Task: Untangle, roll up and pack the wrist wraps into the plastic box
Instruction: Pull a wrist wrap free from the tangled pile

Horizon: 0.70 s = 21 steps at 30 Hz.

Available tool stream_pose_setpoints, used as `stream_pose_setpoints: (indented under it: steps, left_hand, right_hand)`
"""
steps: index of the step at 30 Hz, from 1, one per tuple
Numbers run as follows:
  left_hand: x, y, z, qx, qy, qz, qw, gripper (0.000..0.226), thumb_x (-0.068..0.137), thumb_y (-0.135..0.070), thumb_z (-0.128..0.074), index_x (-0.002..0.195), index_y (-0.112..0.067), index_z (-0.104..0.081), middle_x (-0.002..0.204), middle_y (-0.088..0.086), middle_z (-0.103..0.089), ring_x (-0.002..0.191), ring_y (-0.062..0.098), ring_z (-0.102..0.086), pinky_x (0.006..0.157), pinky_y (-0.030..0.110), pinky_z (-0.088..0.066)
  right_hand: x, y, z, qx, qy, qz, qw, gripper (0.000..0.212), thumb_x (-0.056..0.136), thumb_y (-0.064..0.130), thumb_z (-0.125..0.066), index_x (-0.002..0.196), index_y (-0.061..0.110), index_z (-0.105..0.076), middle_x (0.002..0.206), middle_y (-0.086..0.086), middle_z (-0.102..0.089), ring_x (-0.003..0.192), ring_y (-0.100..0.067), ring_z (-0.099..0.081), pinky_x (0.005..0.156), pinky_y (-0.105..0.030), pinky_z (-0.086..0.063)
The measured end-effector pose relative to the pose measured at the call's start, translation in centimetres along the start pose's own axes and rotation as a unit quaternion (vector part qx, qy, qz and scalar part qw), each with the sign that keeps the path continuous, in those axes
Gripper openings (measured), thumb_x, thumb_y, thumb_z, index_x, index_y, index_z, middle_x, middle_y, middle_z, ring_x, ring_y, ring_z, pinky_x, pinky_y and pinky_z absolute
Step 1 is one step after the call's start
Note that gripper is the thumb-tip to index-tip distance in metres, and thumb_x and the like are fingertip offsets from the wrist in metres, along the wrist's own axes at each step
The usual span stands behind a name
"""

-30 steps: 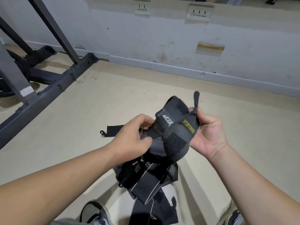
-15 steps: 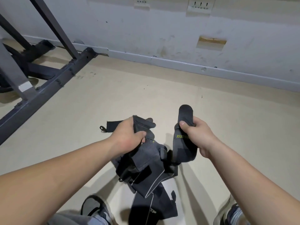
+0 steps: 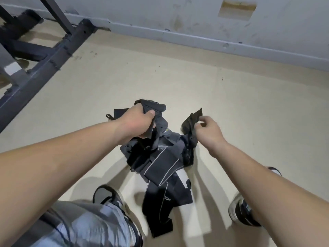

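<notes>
A tangled heap of black wrist wraps (image 3: 160,163) with grey edging lies on the floor between my feet. My left hand (image 3: 140,120) grips one wrap's upper end (image 3: 153,106) and holds it above the heap. My right hand (image 3: 208,132) hovers to the right with its fingers loosely curled. A dark strap end (image 3: 191,120) stands up just off its fingertips, and nothing is clasped in that hand. Another strap with a metal loop (image 3: 115,114) lies flat behind my left hand. The plastic box is not in view.
A dark metal rack frame (image 3: 44,66) runs along the floor at the left. The grey wall and baseboard (image 3: 195,36) stand ahead. My shoes (image 3: 110,196) (image 3: 242,211) flank the heap, and bare beige floor (image 3: 249,107) spreads to the right.
Both hands came down toward the floor and moved apart. My right hand let go of the yellow-lettered strap that it gripped. My left hand kept its hold on the wrap.
</notes>
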<state>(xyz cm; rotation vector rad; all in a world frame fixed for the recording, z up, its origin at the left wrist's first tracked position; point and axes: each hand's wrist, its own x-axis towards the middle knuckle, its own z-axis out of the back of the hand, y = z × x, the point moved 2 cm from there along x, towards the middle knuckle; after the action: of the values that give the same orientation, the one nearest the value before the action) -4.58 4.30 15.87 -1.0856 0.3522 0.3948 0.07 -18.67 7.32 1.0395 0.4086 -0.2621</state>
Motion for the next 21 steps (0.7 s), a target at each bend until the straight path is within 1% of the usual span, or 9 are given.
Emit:
stream_pose_setpoints:
  steps: [2, 4, 7, 10, 11, 13, 15, 17, 21]
  left_hand:
    - [0.1, 0.4, 0.1, 0.008, -0.015, 0.012, 1.0, 0.019, 0.11, -0.025, -0.052, 0.098, -0.026, -0.066, 0.09, -0.005, -0.072, 0.08, 0.012, -0.072, 0.072, 0.024, -0.063]
    - [0.2, 0.5, 0.3, 0.013, -0.034, 0.027, 0.999, 0.019, 0.108, -0.02, -0.057, 0.092, -0.018, -0.068, 0.084, -0.006, -0.068, 0.066, 0.005, -0.068, 0.057, 0.015, -0.057]
    - [0.9, 0.9, 0.1, 0.039, -0.051, 0.05, 0.997, 0.023, 0.099, -0.017, -0.066, 0.117, -0.003, -0.063, 0.102, 0.013, -0.073, 0.083, 0.03, -0.075, 0.076, 0.046, -0.067]
    - [1.5, 0.5, 0.2, 0.053, -0.056, 0.048, 0.996, 0.064, 0.094, -0.015, -0.067, 0.152, -0.025, -0.042, 0.103, 0.003, -0.067, 0.088, 0.024, -0.073, 0.074, 0.038, -0.065]
    - [1.8, 0.5, 0.1, 0.052, -0.053, 0.031, 0.997, 0.056, 0.094, -0.015, -0.066, 0.146, -0.029, -0.051, 0.098, -0.004, -0.067, 0.088, 0.02, -0.071, 0.074, 0.033, -0.062]
    - [2.6, 0.6, 0.2, 0.05, -0.048, 0.004, 0.998, 0.016, 0.097, -0.014, -0.065, 0.109, -0.018, -0.075, 0.084, -0.019, -0.07, 0.081, 0.012, -0.07, 0.073, 0.029, -0.059]
    - [3.0, 0.5, 0.4, 0.033, -0.011, 0.002, 0.999, 0.017, 0.098, -0.015, -0.064, 0.09, -0.007, -0.077, 0.075, -0.02, -0.074, 0.067, 0.005, -0.067, 0.069, 0.026, -0.061]
    - [3.0, -0.2, 0.4, -0.003, 0.05, 0.015, 0.999, 0.011, 0.089, -0.012, -0.07, 0.091, -0.001, -0.07, 0.083, -0.004, -0.074, 0.071, 0.009, -0.066, 0.077, 0.027, -0.062]
    - [2.6, -1.6, 1.4, -0.046, 0.145, 0.006, 0.988, 0.052, 0.06, -0.009, -0.068, 0.109, -0.024, -0.075, 0.096, 0.0, -0.072, 0.09, 0.02, -0.069, 0.087, 0.035, -0.06]
  right_hand:
    - [-0.5, -3.5, -2.7, -0.07, 0.057, -0.023, 0.996, 0.015, 0.096, 0.013, -0.052, 0.089, 0.021, -0.064, 0.078, 0.002, -0.061, 0.077, -0.025, -0.057, 0.073, -0.032, -0.046]
    - [-1.2, -6.3, -5.2, -0.119, 0.11, -0.06, 0.985, 0.02, 0.094, 0.015, -0.056, 0.074, 0.017, -0.054, 0.072, -0.004, -0.055, 0.07, -0.025, -0.05, 0.067, -0.034, -0.042]
    - [-1.5, -9.6, -8.2, -0.096, 0.146, -0.146, 0.974, 0.03, 0.096, 0.026, -0.063, 0.072, 0.017, -0.048, 0.072, -0.008, -0.049, 0.066, -0.024, -0.044, 0.066, -0.036, -0.04]
    - [-1.4, -10.8, -10.0, 0.021, 0.134, -0.274, 0.952, 0.028, 0.097, 0.037, -0.07, 0.1, 0.01, -0.065, 0.082, -0.006, -0.06, 0.067, -0.023, -0.053, 0.064, -0.033, -0.051]
    - [-0.9, -10.9, -10.6, 0.061, 0.132, -0.303, 0.942, 0.031, 0.097, 0.038, -0.071, 0.106, 0.008, -0.066, 0.081, -0.006, -0.06, 0.066, -0.022, -0.055, 0.062, -0.032, -0.054]
    - [0.1, -10.8, -11.7, 0.125, 0.133, -0.333, 0.925, 0.031, 0.098, 0.038, -0.072, 0.109, 0.01, -0.066, 0.076, -0.007, -0.058, 0.063, -0.023, -0.054, 0.062, -0.032, -0.057]
    - [1.1, -10.7, -12.9, 0.183, 0.123, -0.346, 0.912, 0.023, 0.099, 0.033, -0.072, 0.111, 0.016, -0.063, 0.074, -0.007, -0.055, 0.063, -0.023, -0.051, 0.062, -0.031, -0.053]
    - [1.7, -10.5, -13.5, 0.199, 0.087, -0.331, 0.918, 0.022, 0.095, 0.028, -0.076, 0.099, 0.02, -0.055, 0.079, -0.008, -0.054, 0.066, -0.023, -0.048, 0.065, -0.033, -0.048]
    - [1.3, -7.7, -12.7, 0.252, 0.035, -0.233, 0.939, 0.035, 0.064, 0.018, -0.072, 0.074, 0.021, -0.038, 0.082, -0.009, -0.044, 0.077, -0.024, -0.043, 0.069, -0.039, -0.038]
